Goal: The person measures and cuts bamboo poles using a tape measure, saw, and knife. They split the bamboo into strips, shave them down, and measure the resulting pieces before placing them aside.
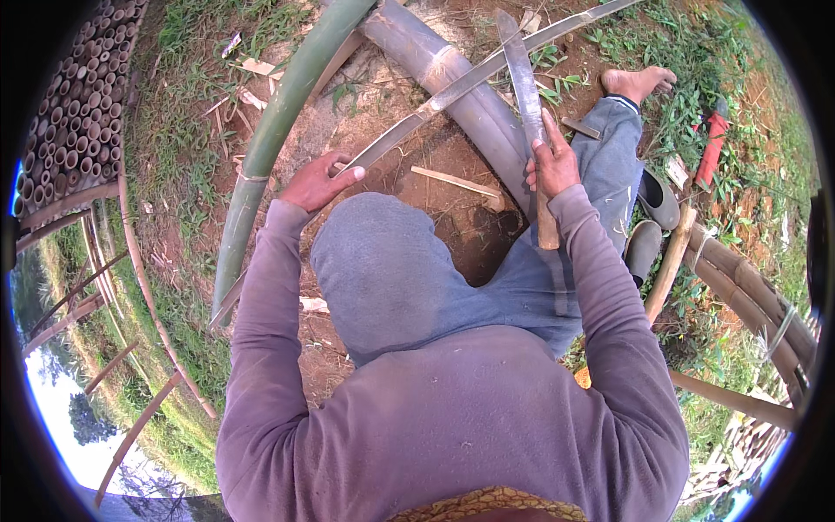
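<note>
My left hand (pixel 317 181) grips the near end of a long split bamboo strip (pixel 470 80) that runs diagonally up to the right. My right hand (pixel 551 163) is closed around the wooden handle of a long flat machete (pixel 522 74). Its blade points away from me and crosses over the strip near the top centre. Both purple sleeves reach out over my raised knees in grey trousers. A bare foot (pixel 637 82) rests on the ground beyond my right hand.
A thick green bamboo pole (pixel 274 130) and a grey split culm (pixel 452 83) lie on red earth ahead. Stacked bamboo tubes (pixel 74 113) stand at far left. Shoes (pixel 657 204), a wooden stick (pixel 670 261), a red-handled tool (pixel 711 148) and bundled poles (pixel 757 304) lie right.
</note>
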Action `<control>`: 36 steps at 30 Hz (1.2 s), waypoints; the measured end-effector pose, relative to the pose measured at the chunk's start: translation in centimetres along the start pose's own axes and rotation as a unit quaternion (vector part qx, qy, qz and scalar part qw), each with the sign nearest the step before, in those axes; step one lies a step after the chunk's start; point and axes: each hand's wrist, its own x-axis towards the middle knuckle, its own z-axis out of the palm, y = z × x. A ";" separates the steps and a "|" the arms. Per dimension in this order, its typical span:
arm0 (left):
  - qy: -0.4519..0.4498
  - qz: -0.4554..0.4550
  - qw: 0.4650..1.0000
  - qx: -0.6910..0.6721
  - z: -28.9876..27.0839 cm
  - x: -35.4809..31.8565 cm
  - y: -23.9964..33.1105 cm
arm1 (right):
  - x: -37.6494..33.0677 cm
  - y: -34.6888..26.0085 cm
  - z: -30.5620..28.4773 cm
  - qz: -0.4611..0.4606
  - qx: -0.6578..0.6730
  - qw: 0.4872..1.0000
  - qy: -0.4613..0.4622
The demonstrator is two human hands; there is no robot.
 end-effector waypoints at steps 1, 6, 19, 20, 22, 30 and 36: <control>-0.007 -0.008 1.000 0.013 -0.9 -1.4 -1.3 | 0.4 -0.1 -0.4 0.001 0.015 1.000 0.018; -0.146 -0.181 0.963 -0.137 -0.8 -5.2 -6.2 | 3.4 -0.8 -2.2 -0.006 0.003 1.000 0.028; -0.019 -0.026 0.999 -0.027 0.6 -6.1 -5.2 | -2.7 -1.3 3.6 -0.025 -0.014 0.995 -0.099; -0.012 -0.003 0.999 -0.040 0.3 -6.2 -5.2 | -2.7 0.4 4.1 -0.069 -0.036 0.988 -0.135; -0.008 0.037 0.997 -0.065 -0.2 -7.5 -5.4 | -3.1 1.6 4.6 -0.094 -0.033 0.983 -0.155; 0.008 0.002 0.999 -0.033 -1.3 -8.1 -1.9 | -4.4 -0.9 4.2 -0.074 -0.020 0.984 -0.164; -0.015 0.008 1.000 0.024 -3.1 -8.6 -1.2 | -5.9 -3.2 5.2 -0.033 0.033 0.990 -0.131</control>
